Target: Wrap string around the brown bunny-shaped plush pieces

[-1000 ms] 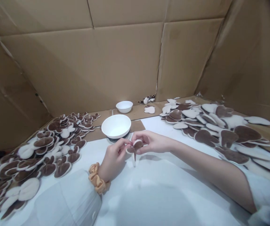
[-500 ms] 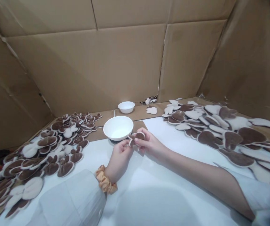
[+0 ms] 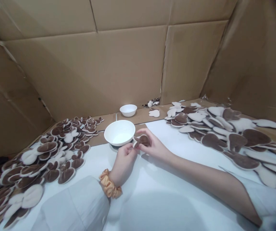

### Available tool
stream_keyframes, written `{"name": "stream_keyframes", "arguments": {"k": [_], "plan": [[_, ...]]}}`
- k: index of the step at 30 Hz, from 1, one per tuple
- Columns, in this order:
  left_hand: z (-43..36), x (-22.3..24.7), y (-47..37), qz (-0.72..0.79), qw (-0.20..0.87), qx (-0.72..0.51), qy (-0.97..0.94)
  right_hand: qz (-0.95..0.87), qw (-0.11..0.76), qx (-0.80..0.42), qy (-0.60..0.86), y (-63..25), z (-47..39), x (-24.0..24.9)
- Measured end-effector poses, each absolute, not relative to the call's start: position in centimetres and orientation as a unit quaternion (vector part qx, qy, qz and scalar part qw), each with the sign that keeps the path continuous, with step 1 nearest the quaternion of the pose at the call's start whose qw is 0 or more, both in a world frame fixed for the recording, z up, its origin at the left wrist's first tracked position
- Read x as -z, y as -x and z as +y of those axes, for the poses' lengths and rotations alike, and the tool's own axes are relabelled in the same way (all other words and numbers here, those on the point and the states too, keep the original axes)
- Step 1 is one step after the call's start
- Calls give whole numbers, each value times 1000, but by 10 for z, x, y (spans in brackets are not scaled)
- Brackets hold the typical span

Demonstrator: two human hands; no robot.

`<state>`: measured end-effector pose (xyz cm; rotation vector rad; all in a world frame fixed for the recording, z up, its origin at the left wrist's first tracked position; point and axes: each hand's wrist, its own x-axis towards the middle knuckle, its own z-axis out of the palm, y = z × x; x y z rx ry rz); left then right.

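Note:
A small brown plush bunny-shaped piece (image 3: 143, 140) with a pale edge is held up just right of the larger white bowl (image 3: 120, 133). With thumb and fingertips pinched together, my left hand (image 3: 125, 162) grips its ear end. My right hand (image 3: 154, 146) holds the rounded end, its thumb against the lower edge and the forefinger raised and curved above. The fingers behind the piece are partly hidden. The bowl's inside looks white, and its base is dark.
Several small bunny pieces (image 3: 65, 175) are heaped at the left. On the right lies a pile of larger brown and white pieces (image 3: 212, 141). A smaller white bowl (image 3: 128, 110) and one bunny piece (image 3: 154, 113) stand near the cardboard wall (image 3: 128, 64).
The right forefinger has lifted away from the bunny piece and straightened. The piece has turned slightly between the hands, and the view has shifted a little.

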<state>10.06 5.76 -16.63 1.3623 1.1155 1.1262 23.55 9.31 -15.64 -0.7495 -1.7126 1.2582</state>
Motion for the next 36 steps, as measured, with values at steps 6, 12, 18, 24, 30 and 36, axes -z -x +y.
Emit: {"name": "stream_keyframes", "arguments": {"k": [6,12,18,24,30,36], "plan": [[58,169,-98,477,470,-445,-594,-614,439,-515,405,-234,94,160],[58,169,-99,493,402,-428,-641,-536,488,-579,374,-229,89,161],[61,164,-95,513,332,-432,-664,-650,453,-450,413,-237,99,162],[63,163,-95,514,340,-437,-655,-683,435,-409,420,-239,100,160],[64,164,-95,520,293,-440,-671,-689,415,-423,418,-242,105,159],[71,163,-97,511,254,-428,-701,-713,413,-340,452,-245,111,160]]}}
